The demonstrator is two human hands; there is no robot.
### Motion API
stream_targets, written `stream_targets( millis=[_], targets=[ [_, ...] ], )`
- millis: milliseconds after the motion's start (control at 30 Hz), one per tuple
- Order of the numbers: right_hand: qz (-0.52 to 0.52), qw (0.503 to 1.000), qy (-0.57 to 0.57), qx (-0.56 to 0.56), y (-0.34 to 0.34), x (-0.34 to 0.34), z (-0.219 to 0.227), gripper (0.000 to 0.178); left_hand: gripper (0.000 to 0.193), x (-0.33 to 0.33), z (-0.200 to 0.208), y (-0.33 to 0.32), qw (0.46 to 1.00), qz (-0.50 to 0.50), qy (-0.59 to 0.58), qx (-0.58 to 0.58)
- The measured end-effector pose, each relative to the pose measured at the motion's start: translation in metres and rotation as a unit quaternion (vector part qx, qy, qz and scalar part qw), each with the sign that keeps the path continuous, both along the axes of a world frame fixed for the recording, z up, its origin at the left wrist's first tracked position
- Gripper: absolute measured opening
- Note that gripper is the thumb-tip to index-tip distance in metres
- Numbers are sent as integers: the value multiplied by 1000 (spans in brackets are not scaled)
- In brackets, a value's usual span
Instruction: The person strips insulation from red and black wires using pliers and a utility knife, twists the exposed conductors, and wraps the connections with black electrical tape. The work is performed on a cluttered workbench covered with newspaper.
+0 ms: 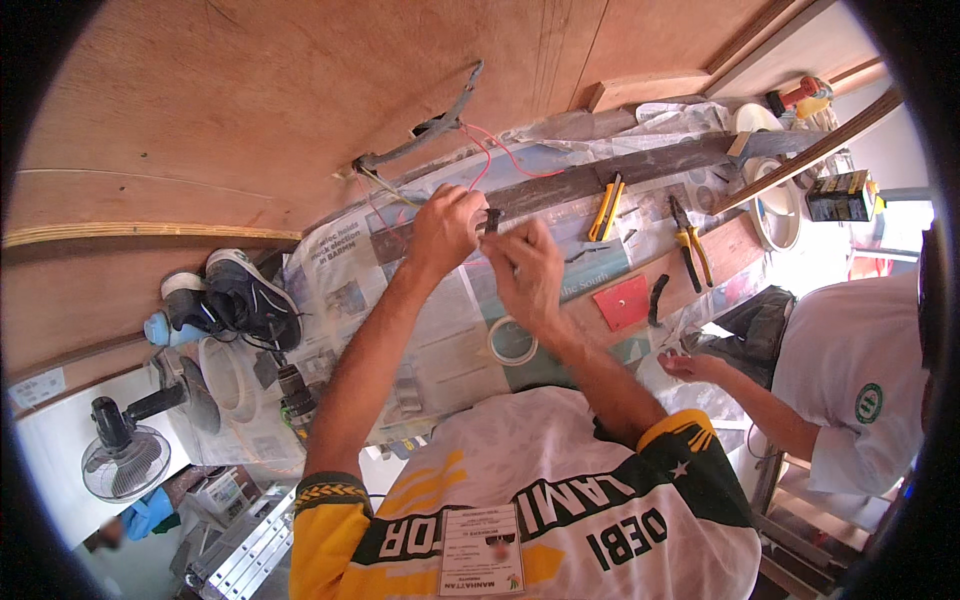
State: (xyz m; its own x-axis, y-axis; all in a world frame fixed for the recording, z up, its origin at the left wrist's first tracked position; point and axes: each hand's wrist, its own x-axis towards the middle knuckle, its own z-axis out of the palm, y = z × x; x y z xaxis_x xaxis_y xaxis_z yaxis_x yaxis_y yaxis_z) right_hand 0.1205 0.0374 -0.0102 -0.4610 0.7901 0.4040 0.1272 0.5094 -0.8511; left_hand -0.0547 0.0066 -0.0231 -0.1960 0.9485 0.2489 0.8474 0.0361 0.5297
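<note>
Both hands meet over a newspaper-covered surface [375,330], in front of a wooden panel. My left hand [447,232] is closed around a small black piece [489,220] that sticks out past its fingers. Close against it, my right hand [525,268] pinches at the lower end of that piece; its fingertips are partly hidden. Red wires [488,158] and a grey conduit [430,135] come out of a hole in the panel just beyond my hands. Thin pale wires [385,188] run from the conduit toward my left hand.
To the right lie a yellow utility knife [606,210], yellow-handled pliers [690,243] and a red square [622,303]. A tape roll [512,341] is below my hands. Shoes [252,298] and a drill [296,395] sit left. A co-worker's hand [693,367] reaches in from the right.
</note>
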Motion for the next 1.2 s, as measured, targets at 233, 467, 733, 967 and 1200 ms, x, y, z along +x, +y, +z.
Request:
stream_targets(
  millis=[233, 467, 733, 967, 1200],
  targets=[
    [50, 976, -194, 90, -4, 27, -39, 60, 12, -17, 51, 5, 993, 0, -118, 17],
    [79, 967, -229, 79, -15, 51, -7, 79, 15, -16, 38, 7, 993, -5, -121, 0],
    [123, 947, -10, -297, -2, 49, 43, 31, 14, -11, 12, -3, 996, -15, -91, 15],
    [78, 594, 161, -784, 31, -12, -28, 37, 13, -14, 13, -12, 997, -26, -70, 38],
    [42, 699, 65, -711, 56, -24, -55, 20, 14, -9, 13, -21, 996, -52, -57, 50]
  ],
)
